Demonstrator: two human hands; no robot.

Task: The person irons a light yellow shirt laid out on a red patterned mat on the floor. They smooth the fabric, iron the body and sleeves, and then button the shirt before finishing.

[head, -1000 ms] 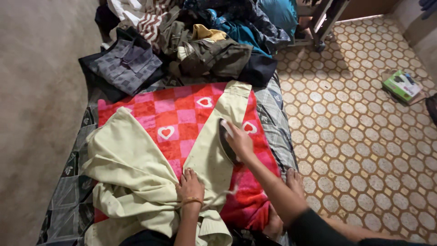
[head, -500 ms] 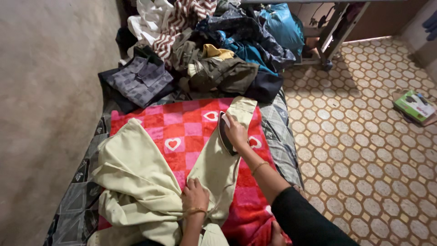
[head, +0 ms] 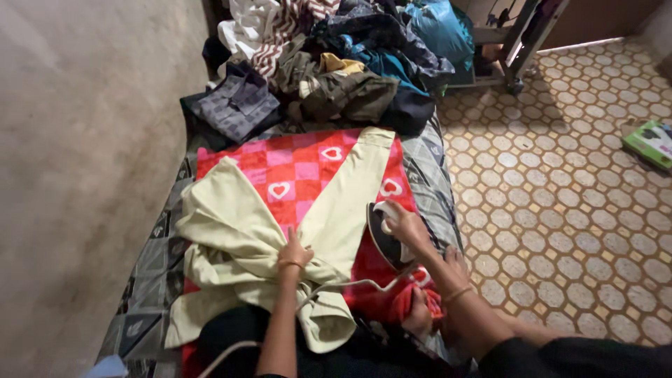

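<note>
Head view: seated on the floor, a person irons pale trousers [head: 329, 210] spread over a red heart-print blanket [head: 301, 168] at frame centre. Right hand [head: 406, 225] wraps its fingers round the iron [head: 387, 238], now at the trouser leg's right edge; left hand [head: 294, 253] presses flat, fingers together, on the bunched cloth. Clothes pile [head: 350, 63] fills the upper frame. Pressing looks midway; the next stroke calls for taut fabric and a clear cord [head: 350, 283].
</note>
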